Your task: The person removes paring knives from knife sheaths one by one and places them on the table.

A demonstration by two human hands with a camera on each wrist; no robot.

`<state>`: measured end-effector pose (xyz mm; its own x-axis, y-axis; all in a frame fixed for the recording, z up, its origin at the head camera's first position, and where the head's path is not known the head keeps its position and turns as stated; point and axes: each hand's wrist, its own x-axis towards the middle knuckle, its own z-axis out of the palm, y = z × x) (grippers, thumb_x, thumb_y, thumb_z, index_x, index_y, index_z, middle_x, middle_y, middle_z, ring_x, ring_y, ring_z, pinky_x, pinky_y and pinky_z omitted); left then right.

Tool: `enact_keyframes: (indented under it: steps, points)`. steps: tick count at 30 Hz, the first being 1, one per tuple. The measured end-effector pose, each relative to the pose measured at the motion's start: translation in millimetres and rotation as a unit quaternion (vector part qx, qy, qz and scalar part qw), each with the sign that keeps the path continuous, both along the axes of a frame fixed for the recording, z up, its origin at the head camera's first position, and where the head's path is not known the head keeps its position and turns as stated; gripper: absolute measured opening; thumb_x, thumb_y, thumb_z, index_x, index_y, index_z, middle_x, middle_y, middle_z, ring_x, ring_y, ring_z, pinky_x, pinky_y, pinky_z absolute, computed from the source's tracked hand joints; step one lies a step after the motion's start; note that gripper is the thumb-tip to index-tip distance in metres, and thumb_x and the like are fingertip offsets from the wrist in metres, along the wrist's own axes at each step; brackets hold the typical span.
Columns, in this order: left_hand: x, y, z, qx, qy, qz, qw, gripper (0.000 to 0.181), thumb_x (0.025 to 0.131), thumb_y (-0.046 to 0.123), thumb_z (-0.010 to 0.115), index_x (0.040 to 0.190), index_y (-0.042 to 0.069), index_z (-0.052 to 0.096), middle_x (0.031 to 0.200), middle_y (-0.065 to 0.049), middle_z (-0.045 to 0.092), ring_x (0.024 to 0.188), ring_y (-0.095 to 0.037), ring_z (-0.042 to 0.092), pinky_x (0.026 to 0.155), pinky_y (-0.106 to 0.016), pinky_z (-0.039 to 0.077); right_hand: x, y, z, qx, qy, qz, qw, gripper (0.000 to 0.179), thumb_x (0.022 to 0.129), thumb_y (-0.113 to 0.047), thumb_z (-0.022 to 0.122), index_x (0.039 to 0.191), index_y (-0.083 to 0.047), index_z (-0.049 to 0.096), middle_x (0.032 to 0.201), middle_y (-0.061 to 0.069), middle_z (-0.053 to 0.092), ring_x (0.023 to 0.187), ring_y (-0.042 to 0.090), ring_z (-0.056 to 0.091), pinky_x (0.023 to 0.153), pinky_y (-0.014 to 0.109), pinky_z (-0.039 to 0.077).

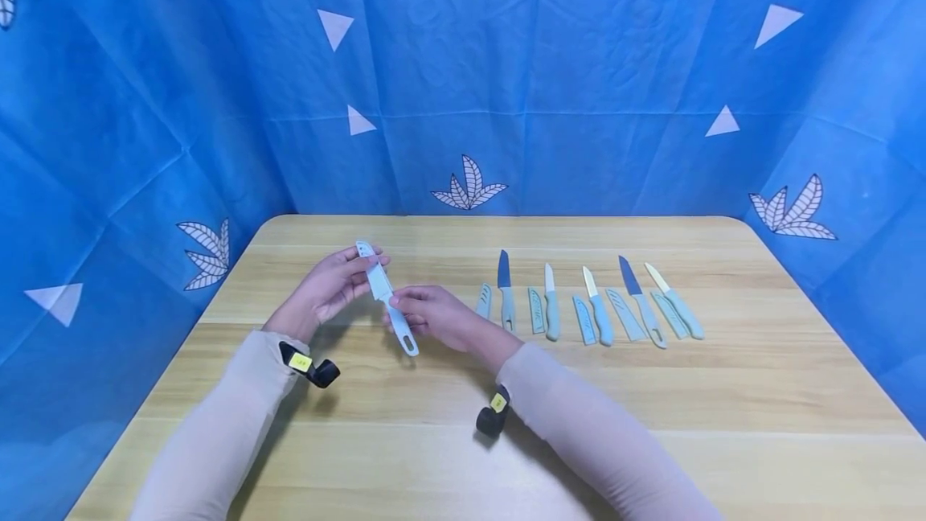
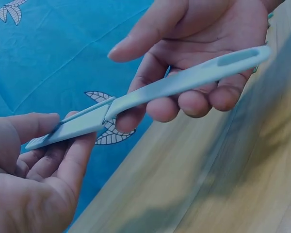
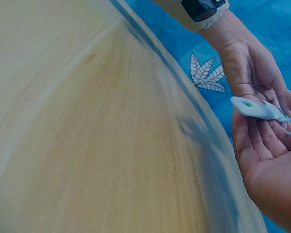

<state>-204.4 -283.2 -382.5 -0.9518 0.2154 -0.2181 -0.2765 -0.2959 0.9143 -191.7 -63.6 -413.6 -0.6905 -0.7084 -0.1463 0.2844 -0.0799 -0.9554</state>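
Observation:
A pale blue-green knife (image 1: 402, 330) is held above the left part of the table, its blade inside a matching sheath (image 1: 377, 280). My left hand (image 1: 334, 284) pinches the sheath between thumb and fingers. The handle (image 2: 177, 83) lies across the curled fingers of my right hand (image 1: 443, 317), and in the left wrist view that thumb is lifted off it. Near its end the handle has a long slot. Seen from the right wrist, the handle end (image 3: 254, 108) points toward the camera over the palm side of the fingers.
To the right on the wooden table (image 1: 463, 465) lies a row of several unsheathed knives, among them a dark-bladed one (image 1: 504, 270) and a light-bladed one (image 1: 673, 302). A sheath (image 1: 537, 310) lies beside each. A blue patterned curtain (image 1: 448, 63) surrounds the table's back and sides.

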Motion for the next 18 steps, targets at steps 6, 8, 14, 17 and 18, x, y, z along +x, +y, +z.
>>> enact_keyframes:
  steps: [6,8,14,17,18]
  points:
    - [7.6,3.3,-2.4,0.018,-0.01,0.015,0.9997,0.031,0.1,0.011,0.058,0.128,0.001,0.052,0.113,-0.009,0.07,0.096,-0.017,0.069,0.083,-0.025,0.058,0.7,4.7,2.8,0.023,-0.001,-0.011,0.9997,0.038,0.1,-0.015,0.057,0.13,0.007,0.055,0.111,0.025,0.065,0.097,0.03,0.066,0.089,0.039,0.057]
    - [10.6,4.8,-3.2,0.028,-0.012,0.017,0.9994,0.025,0.1,0.012,0.057,0.123,0.004,0.055,0.113,-0.009,0.07,0.093,-0.017,0.069,0.081,-0.024,0.058,1.1,6.9,4.3,0.033,-0.002,-0.014,0.9994,0.035,0.099,-0.015,0.058,0.127,0.005,0.058,0.11,0.026,0.065,0.092,0.027,0.066,0.089,0.04,0.057]
    - [16.9,10.0,-5.2,0.062,-0.019,0.015,0.9978,0.022,0.101,0.016,0.055,0.12,0.004,0.057,0.112,-0.009,0.069,0.094,-0.017,0.068,0.085,-0.026,0.057,2.0,15.8,7.7,0.041,-0.01,-0.012,0.999,0.028,0.099,-0.014,0.057,0.121,0.001,0.063,0.113,0.032,0.06,0.084,0.024,0.064,0.083,0.036,0.059]
    - [19.4,13.3,-5.8,0.091,-0.021,0.011,0.9955,0.023,0.102,0.017,0.053,0.119,0.003,0.058,0.113,-0.012,0.068,0.096,-0.02,0.068,0.09,-0.03,0.056,2.4,21.4,9.2,0.045,-0.005,-0.017,0.9988,0.026,0.099,-0.013,0.057,0.12,0.002,0.063,0.106,0.029,0.063,0.079,0.022,0.063,0.076,0.032,0.059]
    - [20.2,14.7,-6.0,0.1,-0.021,0.009,0.9947,0.023,0.102,0.017,0.053,0.119,0.002,0.058,0.113,-0.013,0.067,0.097,-0.021,0.068,0.091,-0.031,0.055,2.5,23.3,9.7,0.046,-0.003,-0.019,0.9987,0.026,0.099,-0.013,0.057,0.12,0.002,0.063,0.104,0.027,0.063,0.078,0.022,0.063,0.075,0.031,0.059]
